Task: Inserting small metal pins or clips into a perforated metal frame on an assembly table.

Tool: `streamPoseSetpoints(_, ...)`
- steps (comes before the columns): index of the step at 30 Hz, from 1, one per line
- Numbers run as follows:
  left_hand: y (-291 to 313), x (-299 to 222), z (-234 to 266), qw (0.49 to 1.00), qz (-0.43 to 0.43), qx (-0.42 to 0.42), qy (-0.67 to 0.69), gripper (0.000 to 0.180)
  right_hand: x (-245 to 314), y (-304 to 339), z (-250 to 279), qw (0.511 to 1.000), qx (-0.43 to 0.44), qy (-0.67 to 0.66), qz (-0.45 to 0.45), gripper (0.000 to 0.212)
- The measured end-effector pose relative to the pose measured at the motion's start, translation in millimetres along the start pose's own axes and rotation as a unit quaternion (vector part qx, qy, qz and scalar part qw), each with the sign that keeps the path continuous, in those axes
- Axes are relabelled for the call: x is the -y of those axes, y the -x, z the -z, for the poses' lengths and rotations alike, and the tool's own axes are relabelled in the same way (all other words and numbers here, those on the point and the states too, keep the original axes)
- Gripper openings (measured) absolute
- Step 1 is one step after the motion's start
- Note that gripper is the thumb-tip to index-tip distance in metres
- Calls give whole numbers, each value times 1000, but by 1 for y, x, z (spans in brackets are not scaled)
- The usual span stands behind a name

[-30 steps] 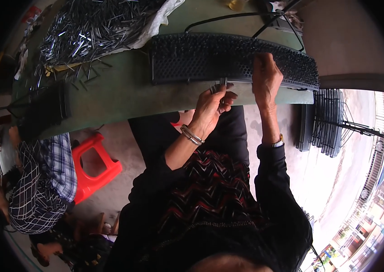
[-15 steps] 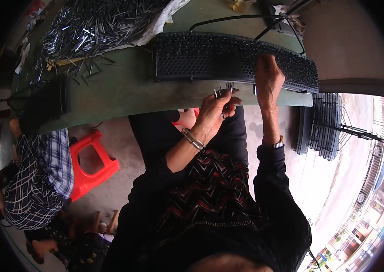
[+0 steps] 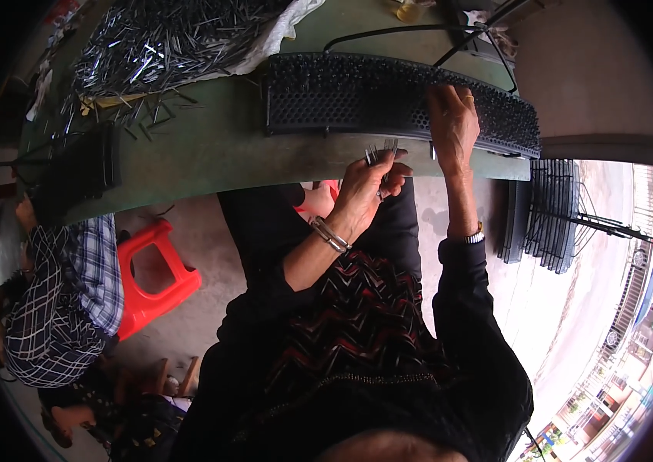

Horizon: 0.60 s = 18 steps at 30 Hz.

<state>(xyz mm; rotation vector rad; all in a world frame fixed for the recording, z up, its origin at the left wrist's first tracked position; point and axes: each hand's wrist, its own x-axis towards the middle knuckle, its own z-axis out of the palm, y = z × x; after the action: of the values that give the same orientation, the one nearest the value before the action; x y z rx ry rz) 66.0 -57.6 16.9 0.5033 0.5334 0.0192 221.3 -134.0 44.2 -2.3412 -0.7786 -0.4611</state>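
My left hand (image 3: 363, 189) is closed round a small bunch of thin dark strips (image 3: 380, 153), their ends sticking up past the fingers just in front of the table edge. A long black perforated rack (image 3: 326, 113) lies across the table, its far rows and right part filled with upright dark pieces. Over the right half of this rack, my right hand (image 3: 454, 127) points its bent fingers down at the holes. The fingers are drawn together, and their tips and anything between them are hidden.
A heap of dark strips (image 3: 157, 50) lies on white sacking (image 3: 284, 29) at the far left of the green table (image 3: 203, 158). Stacked black racks (image 3: 553, 212) stand right of the table. Lower left are a red stool (image 3: 184, 273) and another person's plaid sleeve (image 3: 97, 269).
My right hand has shifted slightly left and farther over the rack, its fingers now reaching down at the holes. My left hand with the strips has hardly moved.
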Motion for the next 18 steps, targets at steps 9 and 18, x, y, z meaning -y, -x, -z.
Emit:
streamPoseSetpoints(9, 5, 2, -1, 1000, 0, 4, 4, 23, 4, 5, -5, 996, 9, 76, -51, 15)
streamPoseSetpoints(18, 3, 3, 5, 1000, -4, 14, 16, 23, 6, 18, 11, 998, 56, -1, -38, 18)
